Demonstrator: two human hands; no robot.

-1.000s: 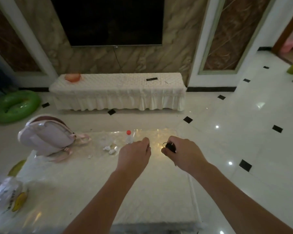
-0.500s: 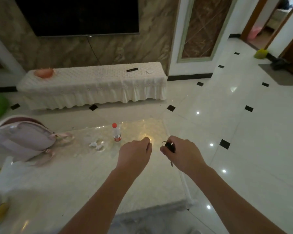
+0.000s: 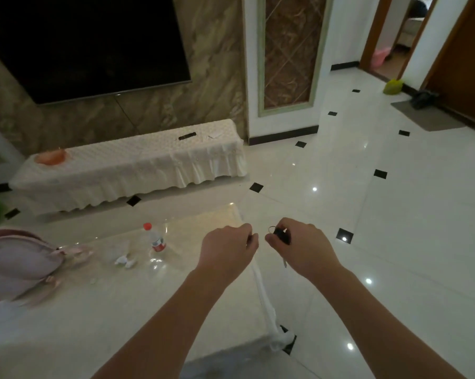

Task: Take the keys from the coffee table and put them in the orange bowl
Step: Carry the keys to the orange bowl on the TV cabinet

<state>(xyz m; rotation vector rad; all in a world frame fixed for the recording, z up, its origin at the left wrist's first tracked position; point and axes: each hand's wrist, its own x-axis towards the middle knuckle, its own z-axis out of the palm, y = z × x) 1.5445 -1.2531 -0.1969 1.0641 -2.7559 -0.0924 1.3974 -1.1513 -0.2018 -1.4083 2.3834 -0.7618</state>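
The right hand (image 3: 304, 246) pinched the keys (image 3: 281, 236), a black fob on a thin metal ring, past the glossy coffee table (image 3: 121, 310) edge. The left hand (image 3: 226, 248) was loosely curled, seemingly empty. The round orange bowl (image 3: 50, 157) sat on the cloth-draped bench (image 3: 137, 170).

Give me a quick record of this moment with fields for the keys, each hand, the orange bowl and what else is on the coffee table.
keys: black fob with ring, pinched in right hand, off the table
left hand: loosely curled, holds nothing visible
orange bowl: far left end of the cloth-covered TV bench, no keys in it yet
coffee table: carries red-capped bottle, pink backpack, crumpled paper scraps
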